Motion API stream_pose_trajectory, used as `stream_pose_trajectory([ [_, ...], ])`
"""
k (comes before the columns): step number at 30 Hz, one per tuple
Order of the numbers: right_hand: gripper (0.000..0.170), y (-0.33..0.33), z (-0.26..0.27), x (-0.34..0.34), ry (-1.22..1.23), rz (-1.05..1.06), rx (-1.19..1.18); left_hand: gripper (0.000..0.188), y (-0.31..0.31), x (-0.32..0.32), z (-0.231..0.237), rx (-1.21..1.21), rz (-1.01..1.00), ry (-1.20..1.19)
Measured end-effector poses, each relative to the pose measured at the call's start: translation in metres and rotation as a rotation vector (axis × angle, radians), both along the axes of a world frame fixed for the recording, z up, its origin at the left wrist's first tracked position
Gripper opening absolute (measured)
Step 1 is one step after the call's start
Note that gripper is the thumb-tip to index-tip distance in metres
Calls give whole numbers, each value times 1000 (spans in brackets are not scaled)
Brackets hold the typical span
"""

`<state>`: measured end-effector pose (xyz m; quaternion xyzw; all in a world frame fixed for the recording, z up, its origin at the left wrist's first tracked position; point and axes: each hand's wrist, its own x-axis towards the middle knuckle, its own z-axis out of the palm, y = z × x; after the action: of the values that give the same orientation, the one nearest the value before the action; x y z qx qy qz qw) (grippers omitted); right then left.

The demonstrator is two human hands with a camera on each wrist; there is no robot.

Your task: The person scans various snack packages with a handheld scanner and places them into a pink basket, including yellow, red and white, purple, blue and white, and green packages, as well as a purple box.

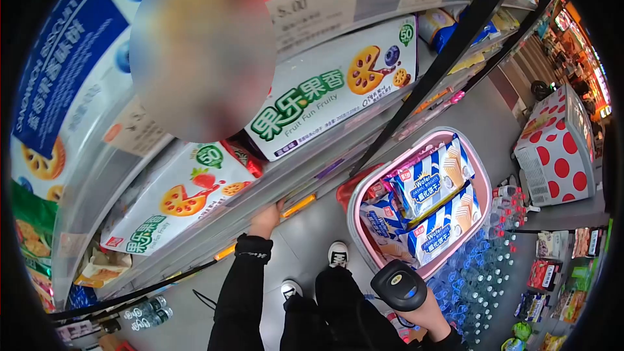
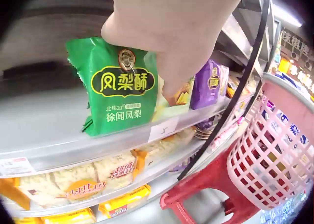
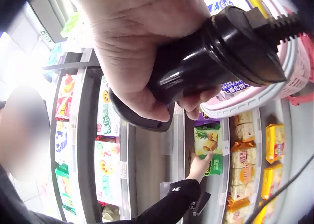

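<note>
My left hand (image 1: 265,220) reaches onto a lower shelf, hidden in the head view beyond the wrist. In the left wrist view it lies over the top of a green pineapple cake packet (image 2: 122,101), one digit down its front and the other fingers out of sight behind. The packet stands upright on the shelf, a purple packet (image 2: 207,84) beside it. My right hand (image 1: 426,312) grips the handle of a black barcode scanner (image 1: 398,286), fingers wrapped round it. Below the scanner, a pink basket (image 1: 482,179) holds blue-and-white wafer biscuit packets (image 1: 432,185).
The basket stands on a red stool (image 2: 191,189). White biscuit boxes (image 1: 338,84) fill the shelf above my left hand. Bottled water (image 1: 478,286) crowds the floor beside the basket, and a red-dotted box (image 1: 556,146) stands farther right. A dark shelf upright (image 1: 448,52) crosses the head view.
</note>
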<state>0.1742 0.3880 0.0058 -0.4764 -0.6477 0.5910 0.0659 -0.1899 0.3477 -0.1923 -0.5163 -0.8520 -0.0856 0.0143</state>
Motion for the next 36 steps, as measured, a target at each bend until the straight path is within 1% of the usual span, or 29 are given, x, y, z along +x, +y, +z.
stream_pose_trajectory([
  [3, 39, 5, -1, 0, 25, -17, -44, 46, 3, 4, 6, -48, 53, -21],
  [6, 41, 6, 1, -1, -5, -1, -12, 46, 0, 1, 1, 3, 67, 8],
  [8, 41, 3, 0, -3, 2, 11, 5, 48, -4, -6, 1, 17, 20, -133],
  [9, 41, 1, 1, -4, 4, 13, 5, 48, -7, -6, 3, 17, 21, -131],
  [11, 41, -3, 2, -5, 4, 11, 0, 45, -11, 0, 10, -7, -11, -14],
  [15, 40, -11, 3, -6, 25, 7, 26, 46, -20, 13, 22, -5, 13, 75],
  [17, 38, -17, 8, -8, 21, -45, 22, 50, -31, 21, 34, -172, 85, 1],
  [18, 38, -21, 11, -9, 22, -41, 22, 50, -39, 24, 42, -172, 89, 1],
  [20, 36, -30, 17, -13, 27, -65, 14, 47, -58, 29, 56, 44, -68, 61],
  [21, 36, -31, 16, -13, 32, -61, 15, 47, -65, 31, 50, 120, -121, 73],
  [22, 34, -30, 14, -11, 9, -40, 16, 47, -73, 40, 50, 120, -121, 74],
  [24, 33, -42, 19, -17, 16, -14, 34, 51, -103, 53, 71, 212, -134, -118],
  [26, 32, -51, 25, -23, 84, 54, 61, 54, -135, 68, 91, 266, -19, -342],
  [28, 32, -59, 36, -30, 117, 91, 77, 55, -165, 84, 116, 337, 173, -670],
  [29, 32, -65, 43, -35, 134, 124, 83, 58, -180, 85, 132, 366, 239, -904],
  [30, 32, -71, 49, -40, 154, 138, 85, 58, -191, 83, 145, 376, 248, -883],
  [32, 34, -82, 61, -51, 226, 286, 116, 62, -221, 85, 173, 688, 359, -1511],
  [33, 36, -88, 67, -57, 229, 328, 86, 64, -240, 81, 177, 650, 355, -1649],
  [34, 37, -95, 74, -64, 280, 367, 93, 64, -258, 77, 186, 672, 365, -1617],
  [36, 38, -110, 89, -79, 318, 502, 179, 62, -285, 75, 207, 711, 448, -2096],
])
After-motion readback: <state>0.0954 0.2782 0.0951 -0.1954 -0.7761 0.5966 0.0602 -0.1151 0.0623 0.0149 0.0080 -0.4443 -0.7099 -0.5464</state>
